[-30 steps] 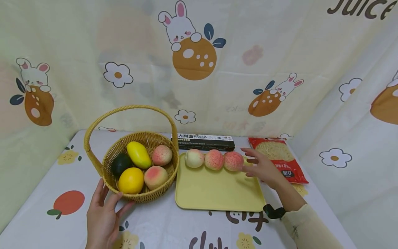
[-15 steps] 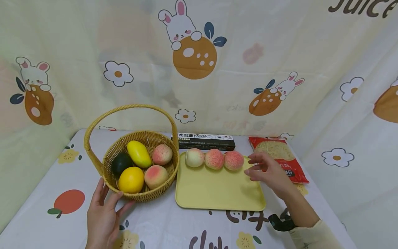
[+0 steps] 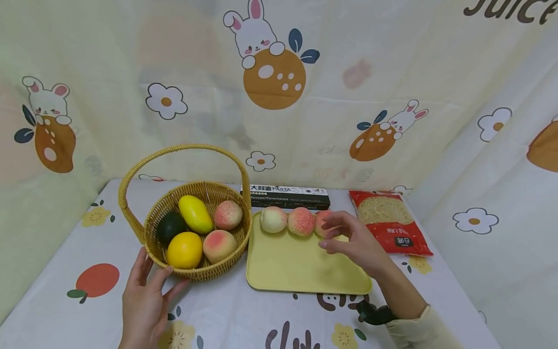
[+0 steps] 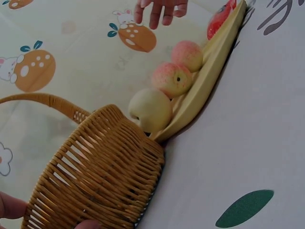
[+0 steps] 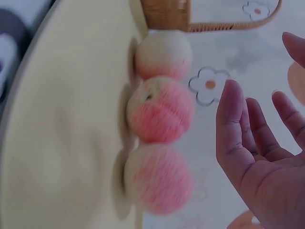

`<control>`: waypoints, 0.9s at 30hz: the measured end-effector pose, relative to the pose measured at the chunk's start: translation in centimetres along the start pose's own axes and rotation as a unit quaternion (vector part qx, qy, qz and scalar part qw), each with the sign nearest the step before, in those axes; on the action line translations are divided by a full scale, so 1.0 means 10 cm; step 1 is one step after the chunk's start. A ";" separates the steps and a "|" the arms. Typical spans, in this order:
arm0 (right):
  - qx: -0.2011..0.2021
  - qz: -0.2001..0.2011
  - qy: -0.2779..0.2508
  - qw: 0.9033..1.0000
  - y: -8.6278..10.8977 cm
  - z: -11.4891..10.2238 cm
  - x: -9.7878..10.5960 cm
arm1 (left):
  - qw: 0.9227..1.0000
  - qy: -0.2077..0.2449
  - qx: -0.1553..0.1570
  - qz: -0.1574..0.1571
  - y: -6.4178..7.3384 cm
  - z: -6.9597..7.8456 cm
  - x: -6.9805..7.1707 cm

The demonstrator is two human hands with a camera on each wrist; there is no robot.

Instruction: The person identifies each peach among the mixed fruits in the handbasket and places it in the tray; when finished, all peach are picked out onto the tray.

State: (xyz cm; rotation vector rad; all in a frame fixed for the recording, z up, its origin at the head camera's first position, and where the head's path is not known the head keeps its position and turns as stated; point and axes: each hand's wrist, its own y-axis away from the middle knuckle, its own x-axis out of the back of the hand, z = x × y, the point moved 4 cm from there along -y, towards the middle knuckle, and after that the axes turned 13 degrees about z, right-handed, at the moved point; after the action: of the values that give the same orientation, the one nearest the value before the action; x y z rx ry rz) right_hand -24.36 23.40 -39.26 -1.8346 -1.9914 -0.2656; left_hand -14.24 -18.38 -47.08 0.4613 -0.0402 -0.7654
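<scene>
A wicker basket (image 3: 205, 275) stands on the left of the table, its tall handle arching over the fruit. My left hand (image 3: 144, 300) rests spread fingers against the basket's near left side. Three peaches line the far edge of a yellow tray (image 3: 296, 266): a pale one (image 3: 273, 220), a speckled pink one (image 3: 301, 222) and a right-hand one (image 5: 159, 179). In the head view, my right hand (image 3: 355, 242) hovers over the tray's right part, partly covering the right-hand peach. Its fingers are loosely bent with nothing between them.
In the basket lie a mango (image 3: 195, 214), an orange-yellow fruit (image 3: 185, 250), a dark green fruit (image 3: 170, 228) and two peaches. Behind the tray lies a black pasta box (image 3: 301, 200). A red noodle bag (image 3: 396, 228) lies on the right.
My right hand first drew back from the right-hand peach, then came left again over the tray. My left hand and the basket have stayed in place.
</scene>
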 end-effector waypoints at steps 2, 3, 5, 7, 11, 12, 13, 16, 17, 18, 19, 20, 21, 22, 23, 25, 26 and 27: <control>0.011 -0.006 0.000 1.000 -0.03 -0.05 -0.07 | 1.000 0.000 0.000 0.000 0.00 0.00 0.00; 0.019 -0.009 0.004 1.000 -0.04 -0.08 -0.11 | 1.000 0.000 0.000 0.000 0.00 0.00 -0.01; 0.037 -0.018 0.010 0.999 -0.08 -0.15 -0.19 | 1.000 0.001 0.001 0.001 -0.01 0.01 -0.01; 0.056 -0.031 0.013 0.998 -0.11 -0.23 -0.28 | 1.000 0.001 0.003 0.003 -0.01 0.00 -0.01; 0.075 -0.060 0.031 0.995 -0.17 -0.40 -0.47 | 1.000 0.000 0.006 0.005 -0.01 -0.01 -0.01; 0.079 -0.067 0.039 0.994 -0.19 -0.44 -0.52 | 1.000 0.000 0.006 0.005 -0.01 -0.01 -0.01; 0.083 -0.073 0.047 0.993 -0.20 -0.49 -0.57 | 1.000 0.001 0.005 0.004 -0.01 -0.01 -0.01; 0.103 -0.094 0.074 0.987 -0.25 -0.63 -0.74 | 1.000 0.003 0.003 0.001 -0.01 0.00 0.00; 0.112 -0.099 0.085 0.985 -0.26 -0.68 -0.79 | 1.000 0.004 0.002 0.001 -0.01 0.00 0.00; 0.120 -0.107 0.093 0.983 -0.28 -0.72 -0.85 | 1.000 0.004 0.001 0.001 0.00 0.00 0.00; 0.130 -0.114 0.097 0.980 -0.29 -0.77 -0.91 | 1.000 0.002 0.001 0.001 0.00 0.00 0.00; 0.139 -0.123 0.101 0.977 -0.30 -0.81 -0.98 | 1.000 0.001 0.001 0.003 0.00 0.00 0.00; 0.151 -0.131 0.108 0.974 -0.32 -0.85 -1.04 | 1.000 0.000 0.002 0.003 0.00 0.00 0.00; 0.163 -0.138 0.115 0.970 -0.33 -0.89 -1.10 | 1.000 -0.001 0.003 0.004 0.00 0.00 -0.01; 0.173 -0.148 0.121 0.966 -0.34 -0.93 -1.16 | 1.000 -0.002 0.004 0.004 0.00 0.00 -0.01; 0.196 -0.168 0.137 0.956 -0.36 -1.00 -1.27 | 1.000 -0.004 0.007 0.005 0.00 0.00 -0.01; 0.206 -0.177 0.148 0.951 -0.37 -1.04 -1.33 | 1.000 -0.004 0.008 0.005 0.00 0.00 -0.01; 0.215 -0.187 0.158 0.945 -0.38 -1.07 -1.38 | 1.000 -0.004 0.009 0.004 -0.01 0.00 -0.01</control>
State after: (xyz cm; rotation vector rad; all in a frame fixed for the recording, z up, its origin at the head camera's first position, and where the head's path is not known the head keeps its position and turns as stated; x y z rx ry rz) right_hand -25.62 6.10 -34.99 -1.0698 -1.9603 -0.1993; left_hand -14.36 -18.37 -47.09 0.4747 -0.0556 -0.7590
